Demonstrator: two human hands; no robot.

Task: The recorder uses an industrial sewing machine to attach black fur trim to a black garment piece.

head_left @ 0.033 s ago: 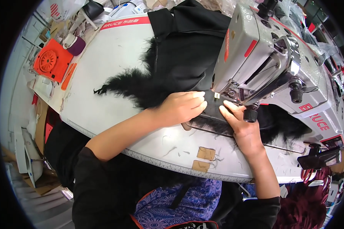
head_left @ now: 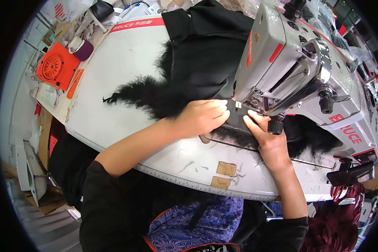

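Black fabric (head_left: 201, 63) with fluffy black fur trim (head_left: 140, 91) lies across the white table and runs under the head of a grey sewing machine (head_left: 260, 54). Just left of the presser foot (head_left: 238, 104), my left hand (head_left: 202, 119) is closed, its fingertips pinching the fabric. My right hand (head_left: 273, 145) rests on the fabric right of the foot, thumb and forefinger stretched out and apart; its other fingers are partly hidden behind a black knob (head_left: 275, 127). More fur shows below and to the right of both hands. The needle tip is too small to make out.
At the left stand an orange device (head_left: 51, 67) with a round grille, a purple thread spool (head_left: 85, 50) and a slim orange tool (head_left: 74, 84). Two tan patches (head_left: 226, 169) lie near the ruler-marked table edge (head_left: 189, 183). Dark red fabric (head_left: 334, 222) hangs at lower right.
Both hands have shifted very slightly to the right, and the fabric by the presser foot has moved a little with them.
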